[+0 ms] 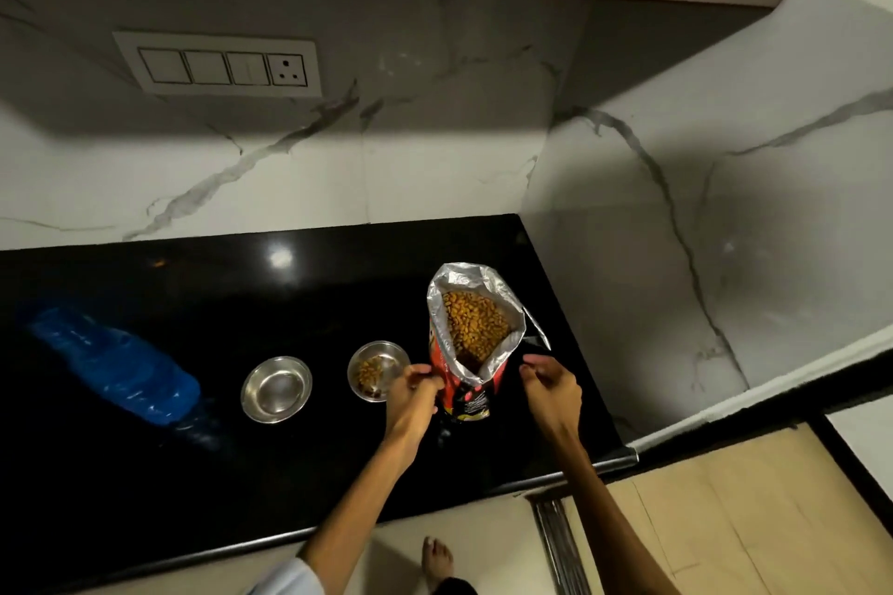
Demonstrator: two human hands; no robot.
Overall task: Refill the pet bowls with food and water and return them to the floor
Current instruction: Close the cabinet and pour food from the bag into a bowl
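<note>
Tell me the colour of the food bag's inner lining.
Silver, shiny foil lining of the food bag; head view.

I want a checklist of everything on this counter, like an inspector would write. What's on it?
Surface: glossy black stone counter, reflecting a light.
Job's things: open red foil-lined bag of brown kibble, standing upright; small round steel bowl holding a little kibble; larger round steel bowl, no food in it.
Clutter: blue transparent plastic bottle lying on its side.
Hands: left hand at the bag's left side, fingers curled; right hand just right of the bag, fingers loosely curled, holding nothing.
Cables: nothing seen.
Surroundings: white marble-pattern wall, switch panel with socket, beige floor.
</note>
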